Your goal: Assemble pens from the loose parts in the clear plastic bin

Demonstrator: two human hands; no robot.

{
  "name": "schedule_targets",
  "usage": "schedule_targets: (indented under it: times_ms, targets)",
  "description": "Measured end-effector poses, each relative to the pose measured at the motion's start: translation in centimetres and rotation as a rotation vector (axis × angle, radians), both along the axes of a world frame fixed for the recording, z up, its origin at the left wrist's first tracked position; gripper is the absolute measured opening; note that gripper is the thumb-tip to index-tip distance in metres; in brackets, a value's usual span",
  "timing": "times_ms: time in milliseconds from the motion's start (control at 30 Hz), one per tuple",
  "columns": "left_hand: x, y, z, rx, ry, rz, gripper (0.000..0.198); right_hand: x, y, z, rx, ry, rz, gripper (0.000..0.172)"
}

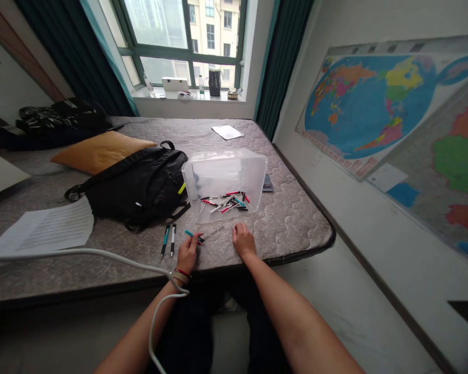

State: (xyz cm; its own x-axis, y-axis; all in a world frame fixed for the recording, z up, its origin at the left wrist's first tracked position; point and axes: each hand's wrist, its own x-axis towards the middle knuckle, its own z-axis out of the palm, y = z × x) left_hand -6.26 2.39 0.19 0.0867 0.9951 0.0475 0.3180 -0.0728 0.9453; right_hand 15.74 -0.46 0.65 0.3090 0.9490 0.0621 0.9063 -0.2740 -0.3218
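Observation:
My left hand is closed around a teal pen barrel; a dark piece shows beside its fingertips. To its right, my right hand rests on the mattress with fingers curled inward, and whatever may be in them is hidden. Just beyond both hands, a clear plastic bin lies with its open side toward me. Inside it are several loose pen parts in red, black, white and teal. Left of my left hand lie a teal and black pen and a white and black pen, side by side.
A black backpack lies left of the bin, against an orange pillow. Printed paper is further left. A white cable crosses over my left forearm. A dark flat object sits right of the bin, near the mattress edge.

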Motion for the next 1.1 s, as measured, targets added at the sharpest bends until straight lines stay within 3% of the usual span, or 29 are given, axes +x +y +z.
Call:
schedule_targets:
  times_ms: [400, 567, 733, 800, 933, 1100]
  targets:
    - [-1.4, 0.6, 0.7, -0.082, -0.037, -0.175, 0.048, 0.0, 0.0, 0.4, -0.044, 0.029, 0.007, 0.027]
    - [0.0, -0.6, 0.3, 0.022, 0.049, -0.178, 0.043, 0.1, 0.0, 0.6, -0.037, 0.044, 0.018, 0.026]
    - [1.4, -1.6, -0.9, 0.216, 0.300, -0.013, 0.038, 0.1, -0.1, 0.5, 0.003, 0.051, 0.010, 0.022]
    - [1.6, -1.8, -1.1, 0.310, 0.405, -0.002, 0.036, 0.1, -0.1, 0.5, 0.018, 0.051, 0.002, 0.020]
    - [1.9, -2.1, -1.0, 0.487, 0.603, -0.028, 0.033, 0.0, -0.1, 0.4, 0.049, 0.043, -0.006, 0.016]
    - [2.3, -2.5, -0.6, 0.539, 0.716, 0.027, 0.031, -0.1, -0.3, 0.2, 0.064, 0.024, -0.003, 0.014]
